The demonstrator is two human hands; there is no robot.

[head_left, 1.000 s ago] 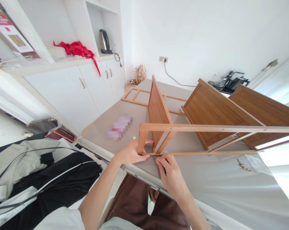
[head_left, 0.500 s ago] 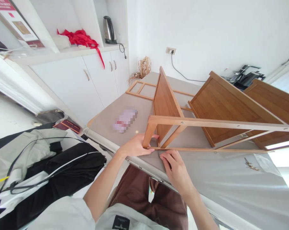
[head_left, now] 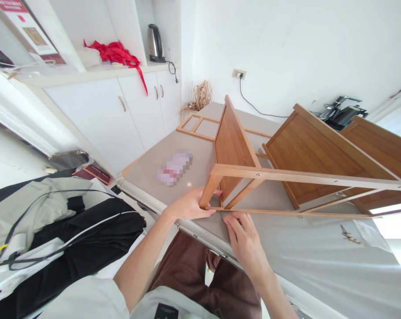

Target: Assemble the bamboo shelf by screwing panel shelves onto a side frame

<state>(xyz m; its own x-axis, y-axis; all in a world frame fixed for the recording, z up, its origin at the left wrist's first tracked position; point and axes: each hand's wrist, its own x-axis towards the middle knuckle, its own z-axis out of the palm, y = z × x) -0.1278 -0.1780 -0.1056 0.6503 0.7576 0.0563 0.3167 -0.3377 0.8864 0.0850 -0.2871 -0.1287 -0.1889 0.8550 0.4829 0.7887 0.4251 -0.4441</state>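
A wooden shelf rack (head_left: 320, 175) lies on its side on the grey table, its shelf panels standing upright. My left hand (head_left: 191, 204) is closed round the near corner of the rack's side frame, with the thumb in front and fingers reaching behind the end post (head_left: 210, 188). Just right of it, my right hand (head_left: 242, 228) pinches a thin metal piece that looks like a hex key (head_left: 223, 214), held against the lower rail (head_left: 263, 211). Most of that piece is hidden by the fingers. A bolt head (head_left: 258, 174) shows in the upper rail.
Several loose screws (head_left: 349, 235) lie beside a clear plastic bag (head_left: 373, 235) on the right of the table (head_left: 137, 177). A blurred pinkish item (head_left: 174, 168) rests at left. Clothes (head_left: 97, 239) and cables are heaped lower left. A kettle (head_left: 156, 43) stands on the cabinet.
The view has shifted slightly, so the rack appears a little lower and further right. Both hands keep their places at the rack's corner; the right fingers have turned only slightly.
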